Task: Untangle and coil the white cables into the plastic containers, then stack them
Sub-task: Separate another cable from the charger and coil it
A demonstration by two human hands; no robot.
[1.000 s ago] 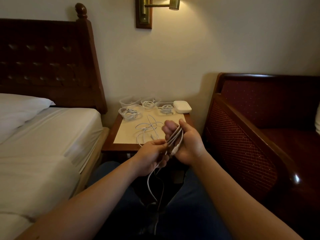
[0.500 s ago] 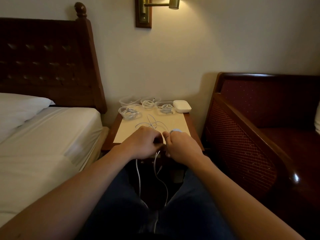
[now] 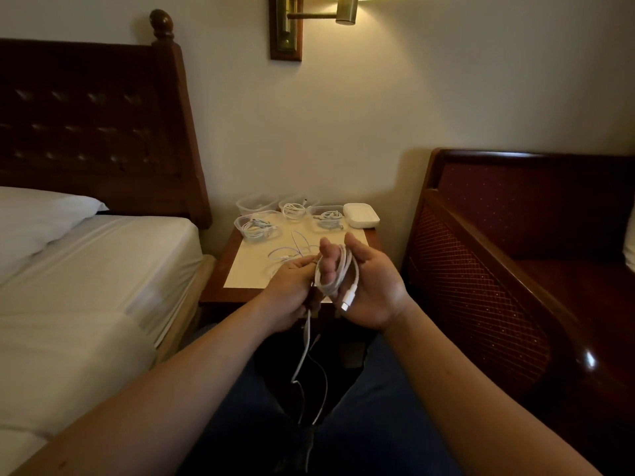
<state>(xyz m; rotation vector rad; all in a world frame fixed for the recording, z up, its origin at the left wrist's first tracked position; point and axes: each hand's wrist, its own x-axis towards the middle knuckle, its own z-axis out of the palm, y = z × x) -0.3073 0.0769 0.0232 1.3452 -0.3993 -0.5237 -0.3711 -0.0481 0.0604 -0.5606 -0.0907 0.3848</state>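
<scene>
Right hand (image 3: 371,286) palm up, fingers fairly straight, white cable (image 3: 338,269) looped in several turns around them; thumb up beside the coil. Connector (image 3: 347,301) of that cable lying on the palm near the wrist. Left hand (image 3: 292,290) just beside the right, fingers curled, pinching the same cable at the coil's lower left. Loose tail (image 3: 304,352) hanging from the left hand down between the knees, dark jeans (image 3: 371,424) below.

Hands held over the near edge of the nightstand (image 3: 220,293), not touching it. Cream mat (image 3: 251,269) on top. Second loose cable (image 3: 295,247) sprawled on the mat, partly hidden behind the hands.

Four clear containers at the back of the nightstand: front-left tub (image 3: 256,226) with coiled cable inside, back-left tub (image 3: 256,204) apparently without cable, middle tub (image 3: 295,207) with a coil, right tub (image 3: 326,218) with a coil. White lid or box (image 3: 360,214) just right of the tubs, near the wall. None stacked.

Bed (image 3: 86,269) with pillow (image 3: 37,214) at left, dark headboard (image 3: 92,125) behind. Dark red chair (image 3: 515,252) at right. Brass wall lamp (image 3: 309,18) above, lit.
</scene>
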